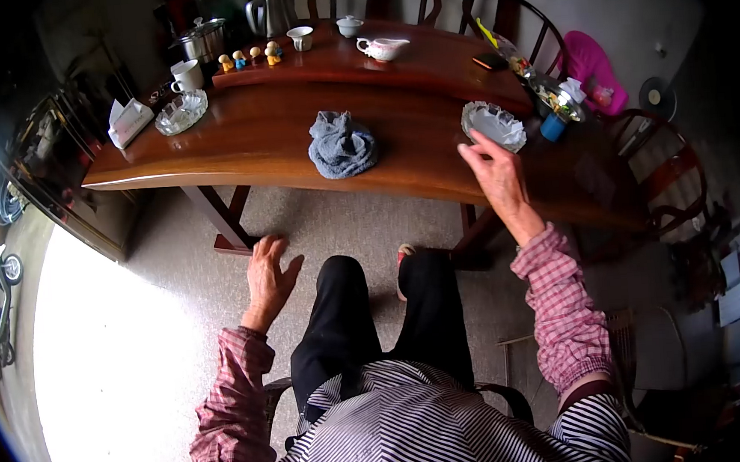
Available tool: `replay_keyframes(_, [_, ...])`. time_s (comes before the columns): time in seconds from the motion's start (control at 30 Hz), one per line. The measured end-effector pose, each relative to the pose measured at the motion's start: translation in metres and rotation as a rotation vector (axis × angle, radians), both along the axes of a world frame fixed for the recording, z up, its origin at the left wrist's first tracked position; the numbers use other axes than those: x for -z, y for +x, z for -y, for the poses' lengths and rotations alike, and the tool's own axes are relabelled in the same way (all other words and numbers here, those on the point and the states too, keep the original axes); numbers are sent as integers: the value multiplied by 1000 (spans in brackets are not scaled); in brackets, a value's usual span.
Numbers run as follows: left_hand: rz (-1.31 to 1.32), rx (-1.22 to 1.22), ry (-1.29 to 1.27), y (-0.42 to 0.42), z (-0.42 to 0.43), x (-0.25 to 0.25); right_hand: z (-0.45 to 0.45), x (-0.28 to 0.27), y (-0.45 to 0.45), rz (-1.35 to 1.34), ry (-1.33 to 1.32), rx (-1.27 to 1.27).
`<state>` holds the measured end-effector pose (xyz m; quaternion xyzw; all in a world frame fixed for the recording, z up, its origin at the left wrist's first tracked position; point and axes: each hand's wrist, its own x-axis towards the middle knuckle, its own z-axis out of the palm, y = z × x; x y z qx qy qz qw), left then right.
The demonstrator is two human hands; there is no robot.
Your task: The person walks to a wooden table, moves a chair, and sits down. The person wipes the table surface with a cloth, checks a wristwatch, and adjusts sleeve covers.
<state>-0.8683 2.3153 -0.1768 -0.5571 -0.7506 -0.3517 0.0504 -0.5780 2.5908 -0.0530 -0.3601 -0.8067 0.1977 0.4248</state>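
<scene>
- The fingers of the right hand (pixel 501 179) are held apart at thumb and forefinger, with the tips directed forward and to the left.
- The near left rim of a glass dish (pixel 468 118) is overlapped in view by the forefinger; whether it is touched cannot be told.
- The dish is set on the tabletop (pixel 417 112), right of the middle; its long axis is slanted from far left to near right.
- Something white (pixel 513 135) is held in the dish, its kind not clear.
- The fingers of the left hand (pixel 269 279) are spread, with the thumb turned rightward, and are seen against the floor (pixel 318 222) beside a table leg (pixel 223 220).
- A grey cloth (pixel 343 147) is bunched well left of the dish, its narrower end pointed away and slightly left.
- A blue container (pixel 552 126) is placed just right of the dish.
- On the raised rear tier (pixel 324 61), a small white pitcher (pixel 385 50) is stood with its spout pointed right.
- At the far left, a second glass dish (pixel 182 113) is set beside a tissue box (pixel 130 125).
</scene>
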Motion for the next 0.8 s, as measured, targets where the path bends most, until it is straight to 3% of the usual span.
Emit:
replay_keyframes(0.3, [117, -54, -137, 10, 46, 46, 2, 7, -184, 1, 249, -328])
replay_keyframes(0.33, [123, -73, -148, 5, 53, 54, 0, 20, -195, 122, 111, -363])
replay_keyframes(0.37, [130, -92, -160, 1, 59, 61, 3, 28, -201, 243, -30, -395])
replay_keyframes(0.47, [178, -134, -165, -8, 75, 77, 21, 50, -204, 325, -8, -401])
replay_keyframes(0.57, [263, -162, -159, -8, 82, 87, 24, 69, -194, 292, 348, -345])
replay_keyframes(0.8, [409, -212, -170, -6, 79, 107, 2, 61, -209, 330, 188, -403])
